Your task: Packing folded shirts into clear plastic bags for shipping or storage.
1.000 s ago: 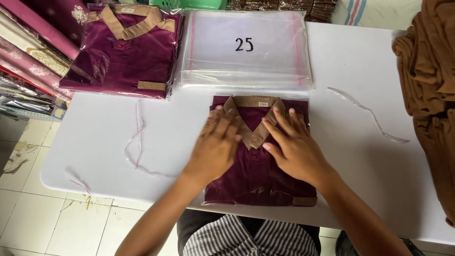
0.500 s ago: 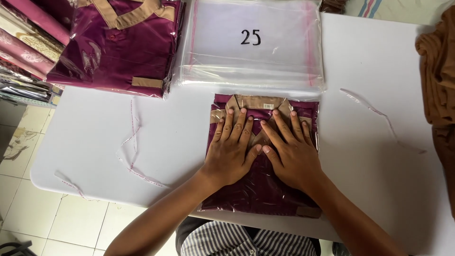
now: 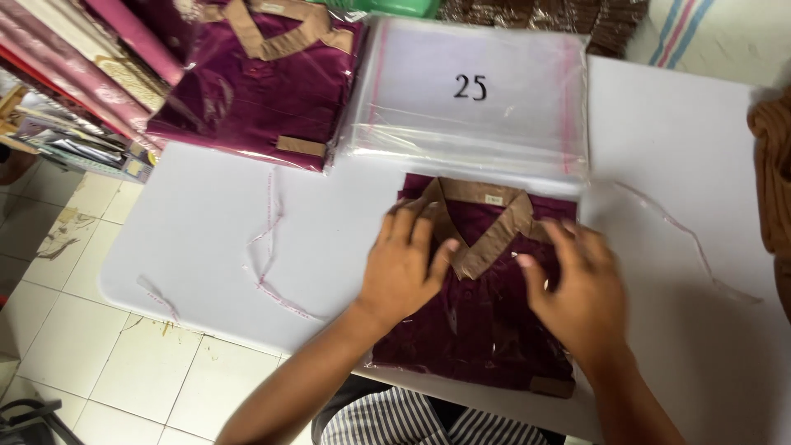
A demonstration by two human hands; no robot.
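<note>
A folded maroon shirt (image 3: 482,317) with a tan collar lies in a clear plastic bag at the near edge of the white table (image 3: 206,231). My left hand (image 3: 404,264) rests flat on the shirt's left half, fingers spread over the collar. My right hand (image 3: 577,288) lies flat on the right half, fingers apart. Neither hand grips anything.
A stack of empty clear bags (image 3: 474,103) lies just beyond the shirt. A pile of bagged maroon shirts (image 3: 255,82) sits at the back left. Thin plastic strips (image 3: 268,247) lie on the table, another strip (image 3: 684,235) at the right. Brown cloth (image 3: 774,181) hangs at the right edge.
Both hands have slid apart from the collar's middle toward the shirt's sides and a little nearer to me, still pressing on the bagged shirt. The view has shifted slightly.
</note>
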